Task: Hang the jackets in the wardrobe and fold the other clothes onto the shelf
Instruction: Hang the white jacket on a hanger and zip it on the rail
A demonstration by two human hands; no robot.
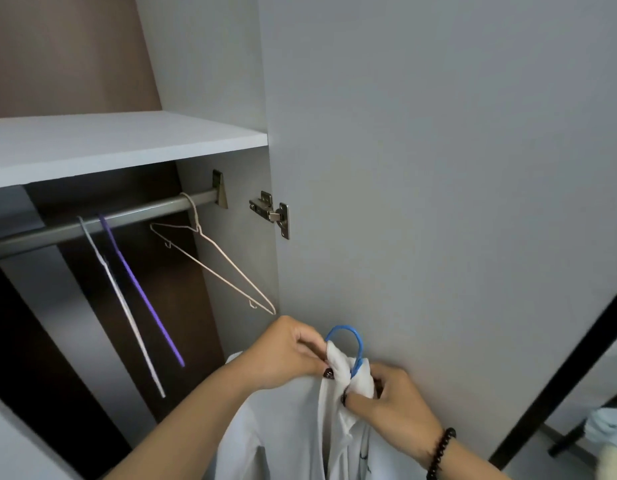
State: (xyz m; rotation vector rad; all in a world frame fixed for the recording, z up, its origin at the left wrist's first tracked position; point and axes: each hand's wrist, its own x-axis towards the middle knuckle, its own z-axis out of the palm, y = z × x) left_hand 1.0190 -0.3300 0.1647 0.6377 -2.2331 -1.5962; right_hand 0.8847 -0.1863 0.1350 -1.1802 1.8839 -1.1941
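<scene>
White jacket on blue hanger — your L hand & R hand both pinch its collar, fingers clamped.

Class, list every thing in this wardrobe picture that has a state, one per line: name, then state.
White garment: on the blue hanger, not yet on the rail.
Blue hanger: hook up, off the rail.
Left hand: pinches the collar.
Right hand: grips the collar.
Rail: carries three bare hangers.
Cream wire hanger: hanging, bare.
Purple hanger: hanging, bare.
White hanger: hanging, bare.
Wardrobe door: open.
</scene>
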